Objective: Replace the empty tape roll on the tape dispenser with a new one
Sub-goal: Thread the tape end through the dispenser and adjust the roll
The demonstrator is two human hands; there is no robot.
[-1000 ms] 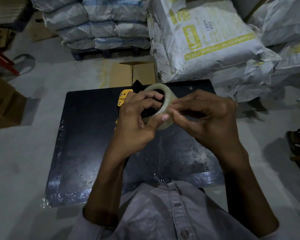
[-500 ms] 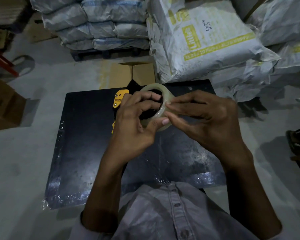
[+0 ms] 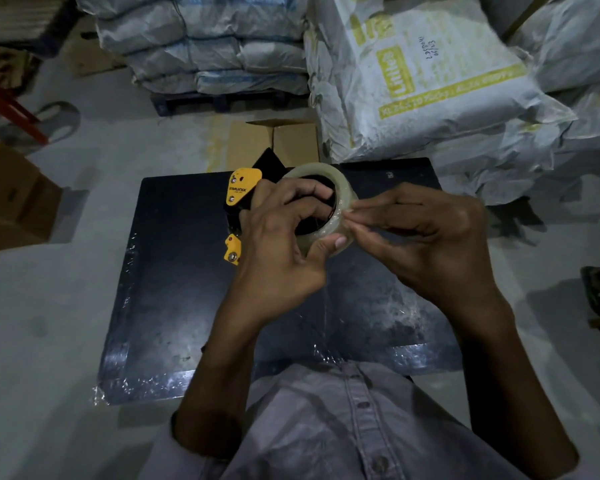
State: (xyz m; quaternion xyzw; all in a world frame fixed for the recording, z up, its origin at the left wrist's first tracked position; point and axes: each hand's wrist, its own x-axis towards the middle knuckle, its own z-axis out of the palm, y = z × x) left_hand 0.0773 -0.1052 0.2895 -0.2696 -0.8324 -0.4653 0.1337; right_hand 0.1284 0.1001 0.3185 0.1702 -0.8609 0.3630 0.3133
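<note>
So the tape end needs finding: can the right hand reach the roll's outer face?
Probably yes: the right hand picks at the outer face of the tape roll, and the left hand leaves that side bare.

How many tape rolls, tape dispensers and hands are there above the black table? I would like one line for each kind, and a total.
Tape rolls: 1, the tape roll
Tape dispensers: 1, the tape dispenser
Hands: 2, the left hand and the right hand
Total: 4
</note>
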